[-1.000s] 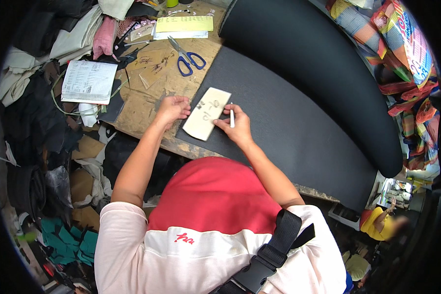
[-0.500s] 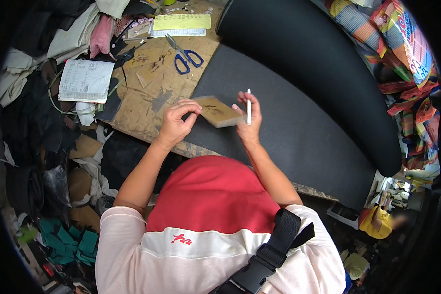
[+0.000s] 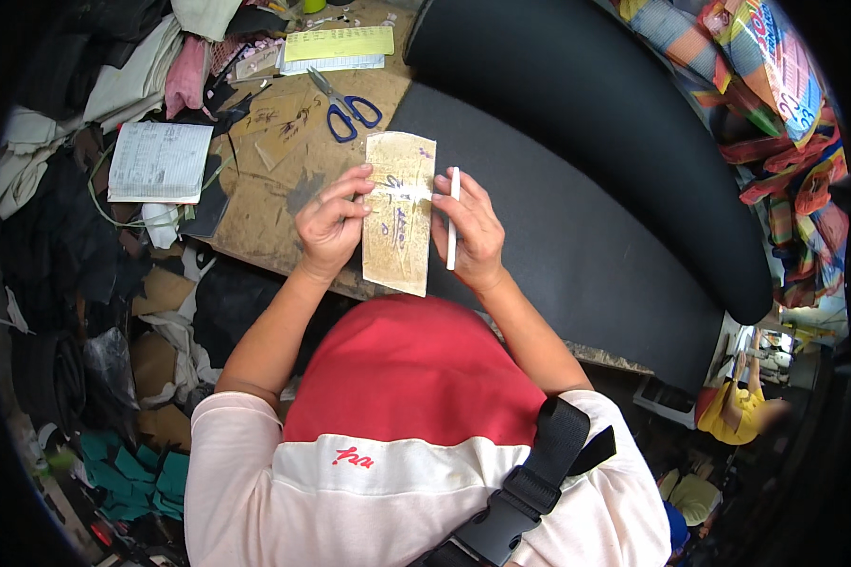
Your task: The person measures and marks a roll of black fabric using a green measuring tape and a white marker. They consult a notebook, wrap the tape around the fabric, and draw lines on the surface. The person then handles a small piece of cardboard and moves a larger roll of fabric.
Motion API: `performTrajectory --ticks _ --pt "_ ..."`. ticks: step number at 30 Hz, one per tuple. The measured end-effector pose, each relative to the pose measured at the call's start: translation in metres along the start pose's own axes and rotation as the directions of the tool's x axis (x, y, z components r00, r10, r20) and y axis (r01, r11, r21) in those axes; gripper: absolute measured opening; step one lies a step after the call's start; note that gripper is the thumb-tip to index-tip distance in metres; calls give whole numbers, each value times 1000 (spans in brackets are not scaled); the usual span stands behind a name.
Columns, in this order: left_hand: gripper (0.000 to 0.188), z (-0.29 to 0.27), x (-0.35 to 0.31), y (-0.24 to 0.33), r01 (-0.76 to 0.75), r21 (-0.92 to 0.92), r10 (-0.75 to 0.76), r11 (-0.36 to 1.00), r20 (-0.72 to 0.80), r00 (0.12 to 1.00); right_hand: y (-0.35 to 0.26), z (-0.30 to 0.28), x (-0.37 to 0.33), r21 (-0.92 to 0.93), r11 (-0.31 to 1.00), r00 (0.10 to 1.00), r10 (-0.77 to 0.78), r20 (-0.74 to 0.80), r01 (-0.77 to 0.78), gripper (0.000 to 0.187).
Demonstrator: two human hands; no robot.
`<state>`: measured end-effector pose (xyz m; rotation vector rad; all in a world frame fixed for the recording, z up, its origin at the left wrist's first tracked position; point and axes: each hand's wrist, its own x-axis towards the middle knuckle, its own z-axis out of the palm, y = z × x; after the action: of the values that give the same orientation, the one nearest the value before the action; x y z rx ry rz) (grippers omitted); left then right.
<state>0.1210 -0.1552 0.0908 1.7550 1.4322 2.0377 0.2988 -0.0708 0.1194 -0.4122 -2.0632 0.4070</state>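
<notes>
Between my two hands a tan cardboard pattern piece [image 3: 397,255] with handwriting on it stands lengthwise, its face toward me and glare at its middle. My left hand [image 3: 329,227] pinches its left edge with the fingertips. At the opposite edge, my right hand [image 3: 477,231] grips the piece and also keeps a slim white pen [image 3: 453,222] between its fingers. Beneath lies a flat black sheet [image 3: 577,255] on the workbench, which runs back to a thick roll of the same black material [image 3: 586,104].
Blue-handled scissors [image 3: 350,113], more tan pattern pieces [image 3: 284,132] and a yellow paper pad [image 3: 338,42] lie on the wooden bench [image 3: 255,213]. An open notebook [image 3: 161,163] is at left, beside heaped cloth scraps. Plaid bags [image 3: 804,180] hang right; a person in yellow [image 3: 736,411] is beyond.
The cardboard piece has turned from a slanted, blurred tilt to upright, facing me. My left hand has closed onto its edge, and the white pen has shifted left with my right hand.
</notes>
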Motion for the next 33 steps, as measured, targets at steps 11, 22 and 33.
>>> performTrajectory --ticks 11,22,33 --pt "21 -15 27 11 -122 -12 123 992 128 984 -5 -3 17 -15 993 992 -121 -43 120 39" --pt "13 -18 21 9 297 112 -317 948 283 905 -3 0 4 48 990 987 127 103 -133 33" --pt "60 -22 -36 -76 735 418 -822 533 463 332 46 37 -62 -128 906 829 420 369 -403 59"
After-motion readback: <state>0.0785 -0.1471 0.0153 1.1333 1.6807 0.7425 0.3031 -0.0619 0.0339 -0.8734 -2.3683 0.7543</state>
